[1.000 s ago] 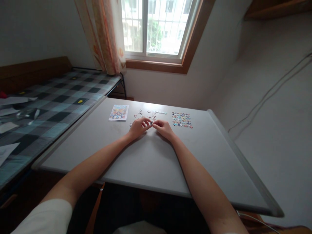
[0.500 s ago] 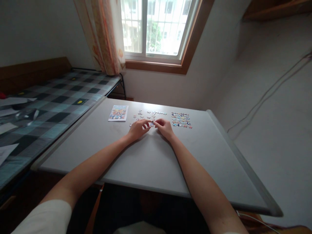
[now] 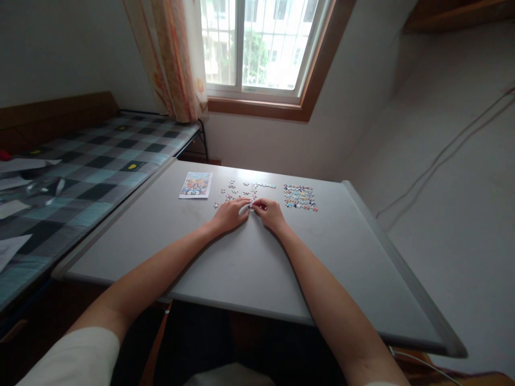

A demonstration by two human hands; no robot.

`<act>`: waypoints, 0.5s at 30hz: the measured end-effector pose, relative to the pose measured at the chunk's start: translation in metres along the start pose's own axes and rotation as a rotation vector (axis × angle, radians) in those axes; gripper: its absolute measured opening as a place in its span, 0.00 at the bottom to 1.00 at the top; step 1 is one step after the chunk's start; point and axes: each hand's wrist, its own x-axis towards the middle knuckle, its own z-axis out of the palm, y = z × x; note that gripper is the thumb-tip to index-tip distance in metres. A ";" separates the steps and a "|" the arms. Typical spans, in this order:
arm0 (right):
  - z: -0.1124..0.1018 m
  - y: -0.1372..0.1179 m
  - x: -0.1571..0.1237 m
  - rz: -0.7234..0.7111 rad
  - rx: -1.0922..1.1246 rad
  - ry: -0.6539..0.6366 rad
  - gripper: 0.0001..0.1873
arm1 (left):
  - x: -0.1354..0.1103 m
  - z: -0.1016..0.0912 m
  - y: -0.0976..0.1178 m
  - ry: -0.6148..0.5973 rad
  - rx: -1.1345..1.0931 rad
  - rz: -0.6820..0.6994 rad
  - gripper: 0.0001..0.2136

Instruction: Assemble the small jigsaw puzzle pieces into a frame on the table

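My left hand (image 3: 228, 215) and my right hand (image 3: 271, 213) meet fingertip to fingertip on the grey table (image 3: 249, 262), both pinched on a small jigsaw piece (image 3: 250, 206) between them. Loose puzzle pieces (image 3: 245, 191) lie scattered just beyond my fingers. A denser patch of coloured pieces (image 3: 300, 197) sits to the right of my right hand. A small picture card (image 3: 196, 185) lies to the left, beyond my left hand.
A bed with a checked cover (image 3: 80, 171) and papers stands along the table's left edge. A window (image 3: 257, 45) with a curtain (image 3: 169, 59) is behind the table. A white wall with a cable (image 3: 442, 155) runs along the right.
The hands have stayed together at the same spot; the fingers have closed in slightly on the piece. The view has barely shifted.
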 end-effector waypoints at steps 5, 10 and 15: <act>0.001 0.001 0.000 -0.034 -0.112 0.027 0.04 | 0.000 0.000 -0.001 -0.049 0.024 0.025 0.16; -0.002 -0.001 -0.001 -0.039 -0.097 0.022 0.04 | 0.000 0.000 -0.002 -0.070 0.031 0.022 0.17; -0.004 -0.002 -0.002 -0.050 -0.080 -0.016 0.04 | 0.001 -0.002 0.000 -0.076 -0.015 0.046 0.14</act>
